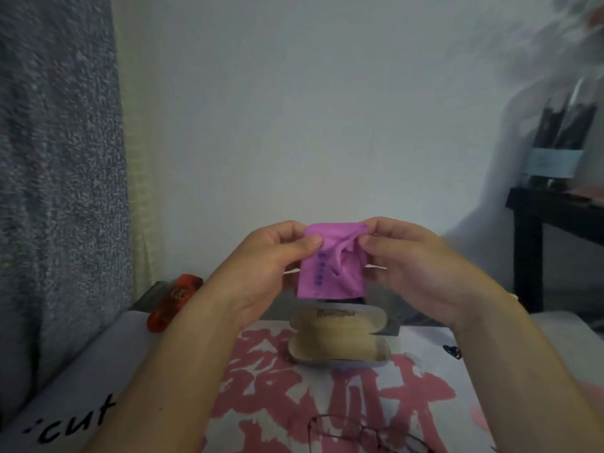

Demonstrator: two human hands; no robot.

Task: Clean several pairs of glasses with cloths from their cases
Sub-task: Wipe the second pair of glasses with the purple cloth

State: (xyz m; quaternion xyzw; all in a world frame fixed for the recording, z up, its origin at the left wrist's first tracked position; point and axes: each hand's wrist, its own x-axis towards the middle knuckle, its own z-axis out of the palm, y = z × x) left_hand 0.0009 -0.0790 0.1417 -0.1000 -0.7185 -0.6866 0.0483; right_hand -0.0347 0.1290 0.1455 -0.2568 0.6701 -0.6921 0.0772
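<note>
Left hand [271,253] and right hand [405,256] each pinch a top corner of the purple cloth [330,269], held up above the open case [340,338]. Glasses [366,434] lie on the tabletop [98,371] near the bottom edge, partly cut off. Risk: the cloth slips from a loose pinch. Motion blur hides the cloth's print; a red object [173,300] at left is unclear.
</note>
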